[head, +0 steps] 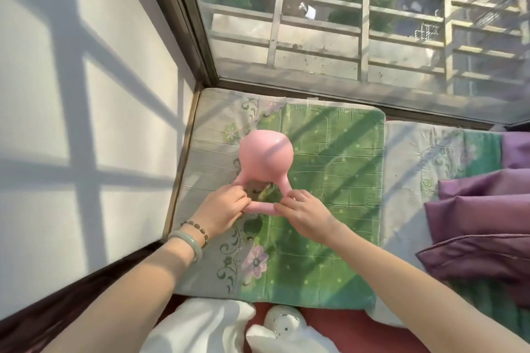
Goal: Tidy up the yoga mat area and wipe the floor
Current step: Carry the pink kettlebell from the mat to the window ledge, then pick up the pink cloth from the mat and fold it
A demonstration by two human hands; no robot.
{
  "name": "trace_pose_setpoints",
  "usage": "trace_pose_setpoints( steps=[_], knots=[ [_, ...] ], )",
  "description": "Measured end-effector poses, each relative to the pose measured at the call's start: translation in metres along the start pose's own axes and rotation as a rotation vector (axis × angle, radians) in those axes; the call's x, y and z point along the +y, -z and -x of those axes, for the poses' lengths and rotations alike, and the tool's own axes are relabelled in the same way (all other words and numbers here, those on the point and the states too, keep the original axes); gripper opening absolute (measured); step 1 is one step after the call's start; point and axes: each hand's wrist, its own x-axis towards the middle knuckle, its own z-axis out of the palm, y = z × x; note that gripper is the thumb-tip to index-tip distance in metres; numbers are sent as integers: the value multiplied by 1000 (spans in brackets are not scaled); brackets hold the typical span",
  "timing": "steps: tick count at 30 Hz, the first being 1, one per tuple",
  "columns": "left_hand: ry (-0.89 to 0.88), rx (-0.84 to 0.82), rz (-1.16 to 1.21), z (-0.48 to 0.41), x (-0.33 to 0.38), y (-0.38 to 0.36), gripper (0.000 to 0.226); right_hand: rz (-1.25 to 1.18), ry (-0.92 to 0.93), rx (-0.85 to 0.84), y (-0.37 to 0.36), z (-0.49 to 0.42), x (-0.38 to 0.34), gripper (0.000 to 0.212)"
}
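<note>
A pink kettlebell point(265, 153) lies on a green floral cushion point(329, 180) in the corner by the window. Its round body points away from me and its looped handle faces me. My left hand point(222, 209) grips the left end of the handle bar. My right hand point(304, 210) grips the right end of the same bar. The middle of the handle shows between the two hands. A bead bracelet and a jade bangle sit on my left wrist.
A white wall point(86, 123) stands at the left and a large window point(358, 23) runs along the back. A second cushion point(424, 157) lies to the right with purple pillows point(481, 226) on it. White cloth point(200, 327) and red floor point(358, 332) show at the bottom.
</note>
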Motion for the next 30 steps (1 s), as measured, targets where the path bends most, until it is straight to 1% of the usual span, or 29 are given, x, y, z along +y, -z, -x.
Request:
trace_pose_setpoints(
  steps=[3,6,8,10,12,14,15,16,18,19,20,22,24,30],
  knots=[
    [-3,47,-62,5,-1,-18,32,53,25,15,-15,2,0,36],
    [-7,-2,-124,8,0,-29,41,61,25,-10,-23,8,0,46],
    [-1,-54,-143,11,3,-29,49,26,-5,-65,-25,12,-1,51],
    [3,-101,-156,12,6,-23,52,-31,-77,-121,-19,12,-6,54],
    [55,-171,-131,10,12,-14,57,-185,-179,-152,-10,8,-15,57],
    [171,-232,21,7,23,2,58,-381,-332,-169,5,7,-25,61],
    [261,-250,90,5,28,12,58,-456,-418,-142,15,5,-29,59],
    [350,-245,159,2,33,25,58,-515,-485,-78,28,2,-31,56],
    [469,-203,273,-1,49,57,60,-602,-573,40,60,0,-38,53],
    [494,-156,320,-2,58,77,63,-637,-616,79,82,1,-44,55],
    [498,-113,360,-4,70,102,65,-685,-662,108,107,3,-52,58],
    [482,-80,434,-7,100,160,69,-817,-740,173,165,7,-72,62],
    [446,-49,509,-8,128,215,71,-924,-752,245,223,14,-91,65],
    [443,129,740,7,206,367,84,-1045,-716,417,399,43,-146,74]
  ],
)
